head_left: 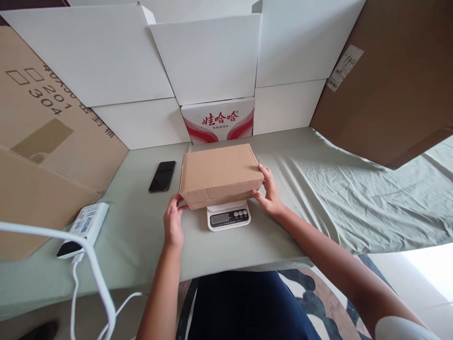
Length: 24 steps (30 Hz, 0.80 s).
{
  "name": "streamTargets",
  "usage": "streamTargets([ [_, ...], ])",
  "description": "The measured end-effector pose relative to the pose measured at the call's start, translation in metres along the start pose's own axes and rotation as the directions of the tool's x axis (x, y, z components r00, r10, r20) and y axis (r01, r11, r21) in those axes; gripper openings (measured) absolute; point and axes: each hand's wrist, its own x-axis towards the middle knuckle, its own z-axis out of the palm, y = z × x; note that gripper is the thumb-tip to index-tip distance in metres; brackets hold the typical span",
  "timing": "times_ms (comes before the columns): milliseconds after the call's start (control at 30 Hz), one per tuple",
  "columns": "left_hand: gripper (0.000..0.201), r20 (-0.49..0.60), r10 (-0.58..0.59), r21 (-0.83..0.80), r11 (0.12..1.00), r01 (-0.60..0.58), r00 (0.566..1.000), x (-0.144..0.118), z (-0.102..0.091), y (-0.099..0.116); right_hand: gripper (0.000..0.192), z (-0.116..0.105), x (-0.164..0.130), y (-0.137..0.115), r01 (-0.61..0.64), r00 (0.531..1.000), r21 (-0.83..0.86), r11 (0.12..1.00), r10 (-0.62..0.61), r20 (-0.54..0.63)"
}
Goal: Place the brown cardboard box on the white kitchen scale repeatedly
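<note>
Both forearms are bare. A white short sleeve shows at the right upper arm, and dark navy trousers cover the lap.

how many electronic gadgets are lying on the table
3: a black phone left of the brown box, a white power bank near the left edge, and a scale under the box. Others may be hidden.

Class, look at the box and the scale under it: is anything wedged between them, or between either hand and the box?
Nothing visible. The box sits directly on the scale, the left hand touches its near left corner and the right hand its right end. The phone lies apart, to the left.
</note>
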Motion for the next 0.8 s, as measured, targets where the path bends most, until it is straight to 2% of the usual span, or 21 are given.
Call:
streamTargets([
  [233,0.06,-0.027,0.004,-0.034,0.999,-0.005,1.0,0.0,-0.0013,-0.0035,0.076,-0.0011,0.0016,0.0024,0.012,1.0,0.012,1.0,-0.011,-0.011],
  [367,0.059,-0.047,0.049,-0.054,0.997,-0.051,0.998,0.0022,-0.0015,-0.0041,0.077,-0.0029,0.0022,0.0034,-0.025,0.996,0.068,0.997,0.031,-0.085],
  [633,0.06,-0.061,0.05,0.041,0.998,-0.048,0.997,0.0049,-0.0015,-0.0045,0.072,-0.003,0.0058,0.0076,-0.071,0.982,0.144,0.987,0.094,-0.161],
  [800,0.062,-0.073,0.053,0.069,0.996,-0.048,0.996,0.0061,-0.0003,-0.0056,0.071,-0.006,0.0082,0.0085,-0.129,0.977,0.149,0.98,0.152,-0.149],
])
